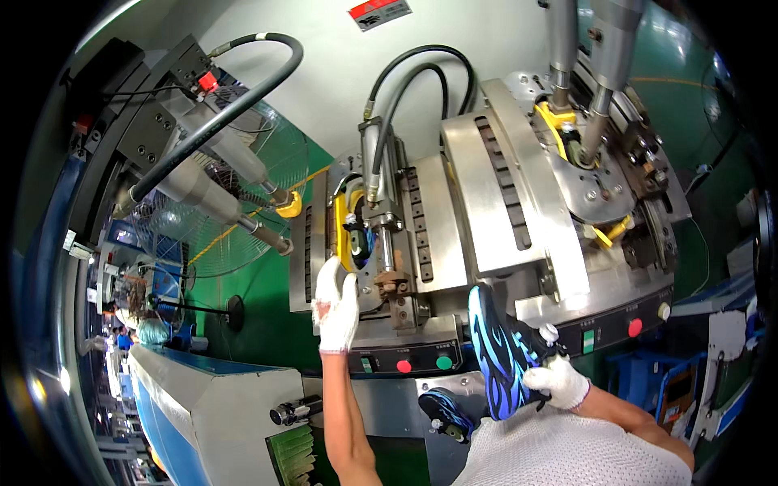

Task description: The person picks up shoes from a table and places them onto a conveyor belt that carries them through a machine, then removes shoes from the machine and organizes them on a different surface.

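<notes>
My left hand (335, 312), in a white knit glove, reaches up to the left station of the machine. Its thumb stands apart from the fingers, and the fingertips are at the lower end of a yellow clamp pad (342, 231); I cannot tell if they press on it. Beside that pad sits a dark shoe (359, 243), partly hidden by the metal fittings. My gloved right hand (561, 382) is closed round a black shoe (496, 356), whose sole with a blue and purple flame pattern faces left. Below it lies another black and blue shoe (447, 415).
A steel cylinder (386, 243) with black hoses stands beside the left station. Thick press rods (235, 166) slant in from the left, and others (604, 89) hang over the right station. Red button (403, 366) and green button (443, 362) line the front panel. A fan cage (271, 150) stands behind.
</notes>
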A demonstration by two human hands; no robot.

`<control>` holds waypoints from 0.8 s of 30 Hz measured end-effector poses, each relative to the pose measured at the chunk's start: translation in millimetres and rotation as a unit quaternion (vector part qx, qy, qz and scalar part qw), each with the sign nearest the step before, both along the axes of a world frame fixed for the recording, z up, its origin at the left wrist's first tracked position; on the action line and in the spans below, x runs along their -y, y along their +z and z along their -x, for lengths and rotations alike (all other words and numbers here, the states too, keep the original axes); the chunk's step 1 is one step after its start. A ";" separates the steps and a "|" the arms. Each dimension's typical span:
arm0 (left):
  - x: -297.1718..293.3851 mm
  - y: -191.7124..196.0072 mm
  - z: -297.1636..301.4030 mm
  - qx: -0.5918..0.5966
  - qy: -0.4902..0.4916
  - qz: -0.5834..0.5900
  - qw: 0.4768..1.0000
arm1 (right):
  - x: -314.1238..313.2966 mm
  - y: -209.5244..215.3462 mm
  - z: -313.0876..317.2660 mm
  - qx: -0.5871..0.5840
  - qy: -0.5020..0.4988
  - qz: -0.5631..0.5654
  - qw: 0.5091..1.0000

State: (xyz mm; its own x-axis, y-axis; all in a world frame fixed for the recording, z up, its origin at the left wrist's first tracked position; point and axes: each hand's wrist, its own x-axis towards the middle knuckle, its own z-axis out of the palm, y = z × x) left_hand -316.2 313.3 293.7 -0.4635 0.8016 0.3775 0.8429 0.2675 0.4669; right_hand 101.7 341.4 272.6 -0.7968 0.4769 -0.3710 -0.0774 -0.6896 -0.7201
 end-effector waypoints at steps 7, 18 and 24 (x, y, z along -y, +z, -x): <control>-121.1 -74.5 85.0 0.019 0.112 0.105 0.988 | -2.1 2.3 -10.9 0.026 -0.012 0.026 0.999; -114.3 -36.4 111.2 0.085 0.171 0.077 0.978 | -10.7 -5.0 -7.1 0.078 -0.040 0.053 0.995; 48.3 46.0 19.2 0.124 0.175 -0.111 0.970 | -19.2 4.5 53.0 0.020 -0.026 0.082 0.996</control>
State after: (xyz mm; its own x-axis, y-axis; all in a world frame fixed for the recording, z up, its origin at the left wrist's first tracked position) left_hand -335.4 265.0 339.7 -0.7916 0.4901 0.3649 0.5725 0.3863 0.7232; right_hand 48.7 360.5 277.1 -0.7551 0.4483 -0.4784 -0.0899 -0.7936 -0.6017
